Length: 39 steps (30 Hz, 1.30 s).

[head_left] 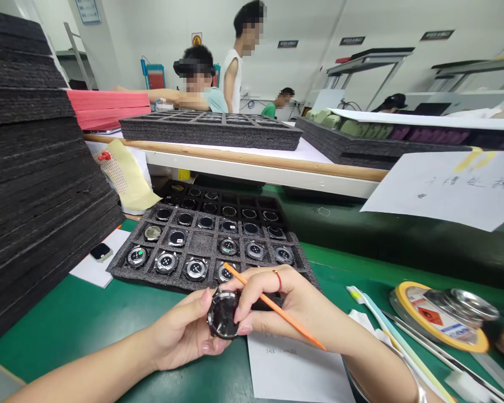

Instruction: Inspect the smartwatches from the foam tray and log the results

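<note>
My left hand (pixel 182 327) is closed around the edge of a round black watch case (pixel 225 318) without a strap, its dark glossy face turned towards me. My right hand (pixel 273 296) has an orange plastic stick (pixel 292 320) lodged between its fingers, slanting down to the right. The thumb and a fingertip of that hand also touch the right rim of the watch case. Just beyond both hands lies a black foam tray (pixel 201 244) with round watch cases in its compartments, the front ones showing silver backs. One compartment behind the hands holds no watch.
Tall stacks of black foam trays (pixel 33 168) rise at the left beside a small square watch (pixel 101 252) on white paper. At right are a toothbrush (pixel 373 313), tweezers (pixel 428 341) and a round metal-topped container (pixel 441 316). A shelf edge (pixel 252 165) runs above; people are behind it.
</note>
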Each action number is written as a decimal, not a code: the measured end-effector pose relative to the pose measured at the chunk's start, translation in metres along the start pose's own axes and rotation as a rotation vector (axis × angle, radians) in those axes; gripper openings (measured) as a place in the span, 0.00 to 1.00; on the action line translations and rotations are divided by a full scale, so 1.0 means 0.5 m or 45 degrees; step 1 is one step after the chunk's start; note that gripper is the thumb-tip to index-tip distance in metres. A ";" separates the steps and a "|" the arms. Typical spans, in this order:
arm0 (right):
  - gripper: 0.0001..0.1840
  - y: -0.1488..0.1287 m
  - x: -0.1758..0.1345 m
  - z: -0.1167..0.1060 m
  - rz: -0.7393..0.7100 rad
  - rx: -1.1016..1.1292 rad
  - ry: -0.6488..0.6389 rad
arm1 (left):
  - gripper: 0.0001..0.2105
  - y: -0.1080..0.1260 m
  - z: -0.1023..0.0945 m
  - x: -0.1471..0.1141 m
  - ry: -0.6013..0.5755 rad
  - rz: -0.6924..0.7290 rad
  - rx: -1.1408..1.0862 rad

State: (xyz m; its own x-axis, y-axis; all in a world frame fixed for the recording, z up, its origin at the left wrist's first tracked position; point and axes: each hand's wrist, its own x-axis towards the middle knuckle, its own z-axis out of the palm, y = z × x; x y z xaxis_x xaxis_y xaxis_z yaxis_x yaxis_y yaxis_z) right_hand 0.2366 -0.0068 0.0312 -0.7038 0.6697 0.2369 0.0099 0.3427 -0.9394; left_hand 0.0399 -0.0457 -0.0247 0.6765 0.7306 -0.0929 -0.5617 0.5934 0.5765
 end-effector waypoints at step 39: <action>0.05 -0.006 -0.007 0.026 -0.238 -0.299 0.767 | 0.21 0.018 -0.001 -0.010 -0.090 0.065 -0.013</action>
State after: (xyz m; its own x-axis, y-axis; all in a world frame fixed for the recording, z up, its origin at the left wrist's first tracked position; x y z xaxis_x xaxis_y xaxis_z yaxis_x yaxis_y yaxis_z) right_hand 0.2298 -0.0190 0.0302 -0.1901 0.8124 0.5512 0.1287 0.5773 -0.8064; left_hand 0.0311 -0.0440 -0.0192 0.6787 0.7344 -0.0061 -0.6006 0.5598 0.5708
